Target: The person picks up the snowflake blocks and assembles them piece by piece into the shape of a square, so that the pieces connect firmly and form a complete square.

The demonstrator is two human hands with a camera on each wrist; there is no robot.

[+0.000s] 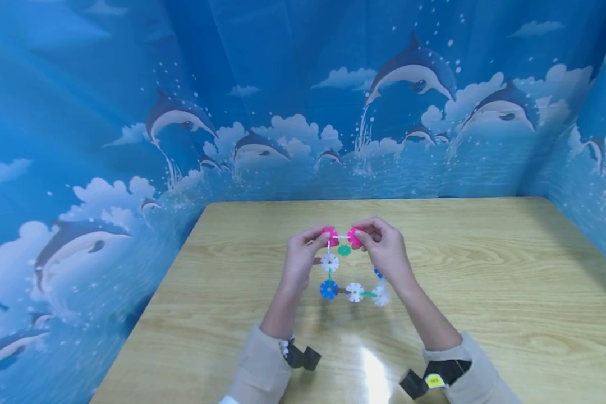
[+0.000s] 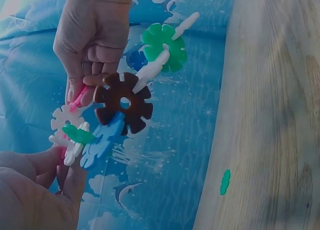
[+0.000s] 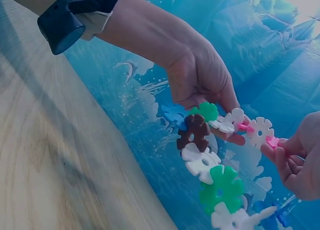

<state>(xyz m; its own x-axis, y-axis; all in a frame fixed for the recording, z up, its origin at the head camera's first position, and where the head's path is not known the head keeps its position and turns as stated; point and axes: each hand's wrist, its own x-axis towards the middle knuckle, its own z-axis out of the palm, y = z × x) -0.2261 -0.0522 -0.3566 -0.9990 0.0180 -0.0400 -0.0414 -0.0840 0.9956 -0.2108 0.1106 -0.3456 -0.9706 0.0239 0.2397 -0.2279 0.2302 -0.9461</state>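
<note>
My left hand (image 1: pixel 299 258) pinches a pink notched plastic disc (image 1: pixel 330 237) between thumb and fingers. Opposite it, my right hand (image 1: pixel 388 252) pinches a second pink disc (image 1: pixel 354 238). A white disc (image 3: pixel 260 132), edge-on in the head view, links the two pink ones. From the left pink disc a chain of interlocked discs bends round toward me. It includes a blue disc (image 1: pixel 329 289), a brown disc (image 2: pixel 123 102), a green disc (image 3: pixel 220 190) and several white ones (image 1: pixel 355 292). Near the right hand, another blue disc (image 1: pixel 378 272) is partly hidden behind the fingers.
A loose green disc (image 2: pixel 225 182) lies on the wooden table (image 1: pixel 222 269), inside the chain's outline in the head view. Blue dolphin-print sheeting (image 1: pixel 293 101) rises behind the table and along its sides. Each wrist carries a black camera mount (image 1: pixel 303 357).
</note>
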